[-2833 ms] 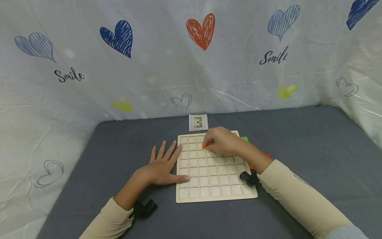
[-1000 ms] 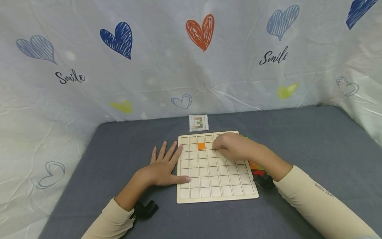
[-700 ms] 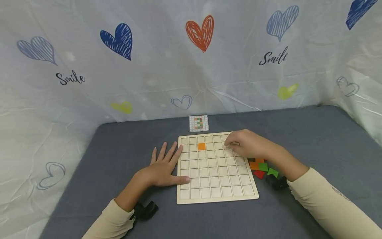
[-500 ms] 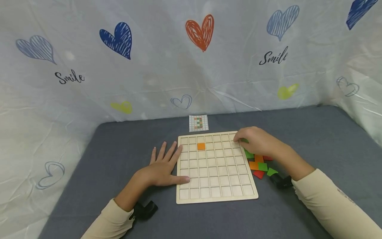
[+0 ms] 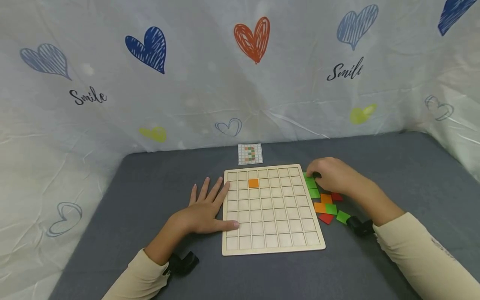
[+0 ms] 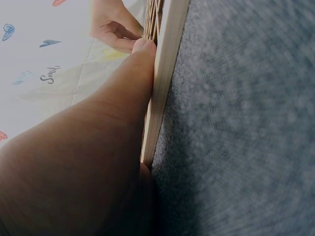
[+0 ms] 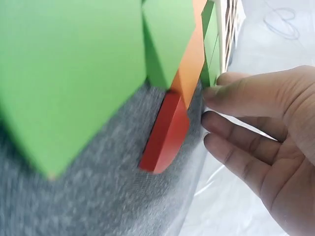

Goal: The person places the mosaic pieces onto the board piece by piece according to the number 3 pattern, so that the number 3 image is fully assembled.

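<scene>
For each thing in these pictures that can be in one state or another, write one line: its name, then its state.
Wooden grid board: flat on the table, one cell filled.
Orange tile: seated in a cell, second row from the far edge.
Loose tiles: green, orange and red, scattered right of the board.
Left hand: open, flat, pressing the board's left edge.
Right hand: fingertips at a green tile; grip unclear.

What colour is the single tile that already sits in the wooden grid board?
Orange tile; clearest in the head view.
</scene>
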`<state>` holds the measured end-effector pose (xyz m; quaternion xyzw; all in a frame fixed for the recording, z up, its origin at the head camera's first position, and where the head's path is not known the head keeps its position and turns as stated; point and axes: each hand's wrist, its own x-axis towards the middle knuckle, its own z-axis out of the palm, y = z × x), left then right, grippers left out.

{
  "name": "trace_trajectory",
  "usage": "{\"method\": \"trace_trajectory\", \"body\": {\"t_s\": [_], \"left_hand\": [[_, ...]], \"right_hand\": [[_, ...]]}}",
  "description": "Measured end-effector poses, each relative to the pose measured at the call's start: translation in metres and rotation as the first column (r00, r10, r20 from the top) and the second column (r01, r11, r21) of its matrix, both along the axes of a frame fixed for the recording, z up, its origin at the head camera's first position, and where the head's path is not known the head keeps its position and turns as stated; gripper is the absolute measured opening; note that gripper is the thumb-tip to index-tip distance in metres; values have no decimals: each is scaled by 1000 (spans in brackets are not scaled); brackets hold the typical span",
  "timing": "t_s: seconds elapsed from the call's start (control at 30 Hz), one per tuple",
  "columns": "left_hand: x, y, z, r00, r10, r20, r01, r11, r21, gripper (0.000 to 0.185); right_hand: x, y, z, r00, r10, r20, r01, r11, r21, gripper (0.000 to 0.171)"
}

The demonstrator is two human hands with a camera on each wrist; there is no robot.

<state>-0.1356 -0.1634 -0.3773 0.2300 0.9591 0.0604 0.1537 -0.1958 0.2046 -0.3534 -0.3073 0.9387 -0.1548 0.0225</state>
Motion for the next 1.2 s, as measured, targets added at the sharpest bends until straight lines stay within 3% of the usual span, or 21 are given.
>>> {"method": "trace_trajectory", "body": {"t_s": [0.4,0.67,1.0,1.2], "left_hand": [[0,-1,-2,1000,-13,-23,13,1000,-8,106],[0,0,1,1000,-7,-8,7,1000,5,106],[0,0,1,1000,-8,-7,8,1000,12,106],[0,-1,0,1000,-2,1,2,1000,5,106]], "right_hand": [[-2,0,2,1000,16,-11,-16,999,29,25],[-4,1,1,1000,12,-6,-12,1000,18,17],[-5,-5,2,996,26,-89,-19,997,73,33],[-3,-4,1,991,31,-129,-20,996,85,19]]}}
